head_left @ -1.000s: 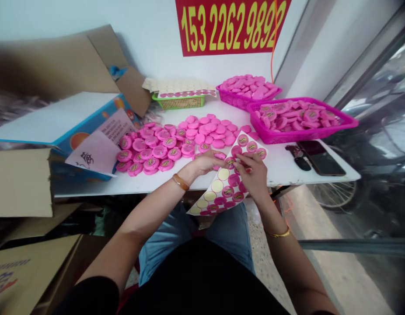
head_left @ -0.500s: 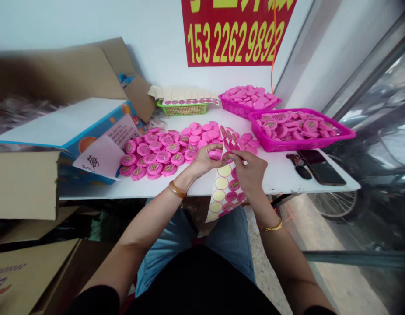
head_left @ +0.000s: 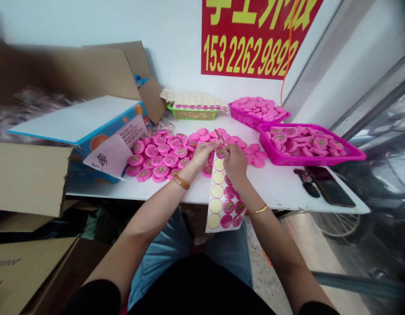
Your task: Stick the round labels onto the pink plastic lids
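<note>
A white sticker sheet [head_left: 217, 197] hangs over the table's front edge, with pink round stickers and a column of bare cream circles. My left hand [head_left: 203, 154] is closed at the sheet's upper left edge, fingertips partly hidden behind it. On the other side, my right hand [head_left: 235, 165] pinches the sheet near its top, where the end bends back. Pink round cases [head_left: 163, 153], many with a printed label on top, lie heaped left of my left hand. Plain pink pieces [head_left: 255, 153] lie scattered beyond my right hand.
Two magenta baskets [head_left: 315, 161] of pink pieces stand at the right. At the back, a green basket [head_left: 194, 114] carries more sticker sheets. An open carton [head_left: 28, 179] and a blue box [head_left: 107, 131] fill the left. A phone [head_left: 333, 188] and keys [head_left: 305, 179] lie near the right corner.
Both hands have come closer together at the top of the sheet. The pink case seen in my left hand before is no longer visible there. The whole view has shifted slightly.
</note>
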{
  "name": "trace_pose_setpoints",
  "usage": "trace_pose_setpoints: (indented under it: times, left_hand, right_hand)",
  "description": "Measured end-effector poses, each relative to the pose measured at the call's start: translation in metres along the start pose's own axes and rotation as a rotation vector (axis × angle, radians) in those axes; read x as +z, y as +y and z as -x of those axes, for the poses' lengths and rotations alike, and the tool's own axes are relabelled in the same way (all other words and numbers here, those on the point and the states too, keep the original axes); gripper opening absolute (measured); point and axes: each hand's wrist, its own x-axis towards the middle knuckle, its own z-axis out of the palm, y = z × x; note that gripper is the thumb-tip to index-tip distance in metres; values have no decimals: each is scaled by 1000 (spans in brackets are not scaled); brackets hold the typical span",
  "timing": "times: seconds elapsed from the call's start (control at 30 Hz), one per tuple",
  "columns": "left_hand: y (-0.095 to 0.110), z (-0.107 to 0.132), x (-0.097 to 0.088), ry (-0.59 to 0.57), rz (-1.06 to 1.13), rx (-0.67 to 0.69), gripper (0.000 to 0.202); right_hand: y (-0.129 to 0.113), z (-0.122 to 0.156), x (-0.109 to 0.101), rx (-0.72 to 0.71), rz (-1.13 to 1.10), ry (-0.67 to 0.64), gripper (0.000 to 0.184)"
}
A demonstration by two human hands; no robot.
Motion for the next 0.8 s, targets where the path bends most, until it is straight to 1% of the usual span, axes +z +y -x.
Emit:
trace_pose_setpoints:
  times: [0.1, 0.13, 0.2, 0.23, 0.3, 0.37, 0.4, 0.47, 0.53, 0.6, 0.63, 0.67, 0.7, 0.73, 0.77, 0.8]
  left_hand:
    - [-2, -17, -4, 83, -53, 74, 18]
    - [-3, -22, -5, 92, -88, 70, 16]
    - [-3, -32, -9, 84, -159, 32, 15]
    - [-3, -37, -11, 76, -203, 16, 16]
    - [-1, -47, -15, 72, -327, 33, 19]
    - [2, -56, -20, 78, -511, 120, 20]
    - [4, -60, -22, 82, -615, 169, 20]
    - [7, -66, -26, 102, -788, 249, 18]
    - [9, -66, -30, 176, -857, 331, 19]
    - [11, -60, -34, 292, -803, 389, 24]
    - [13, -55, -37, 345, -737, 381, 27]
    - [15, -48, -40, 383, -646, 344, 28]
    - [19, -40, -44, 397, -527, 283, 26]
    - [23, -32, -49, 378, -386, 207, 22]
    - [27, -23, -55, 334, -235, 126, 16]
    - [32, -13, -61, 264, -87, 55, 11]
  right_hand:
    - [2, -2, 9, 15, 26, -99, 22]
    - [3, -2, 12, 28, 7, -115, 23]
    - [6, -2, 17, 67, -70, -106, 22]
    - [8, -3, 18, 94, -130, -75, 19]
    - [10, -5, 19, 182, -313, 20, 14]
    - [10, -10, 17, 334, -596, 77, 16]
    - [9, -13, 15, 417, -752, 68, 19]
    - [5, -17, 7, 548, -1007, -15, 26]
    - [1, -19, -2, 612, -1140, -116, 29]
    - [-5, -18, -11, 648, -1194, -181, 28]
    - [-8, -16, -15, 657, -1213, -206, 27]
    - [-11, -15, -18, 660, -1232, -223, 27]
    - [-14, -13, -20, 659, -1248, -232, 27]
    - [-16, -11, -22, 654, -1264, -238, 26]
    - [-19, -9, -24, 647, -1276, -243, 27]
    - [-22, -7, -25, 640, -1285, -249, 27]
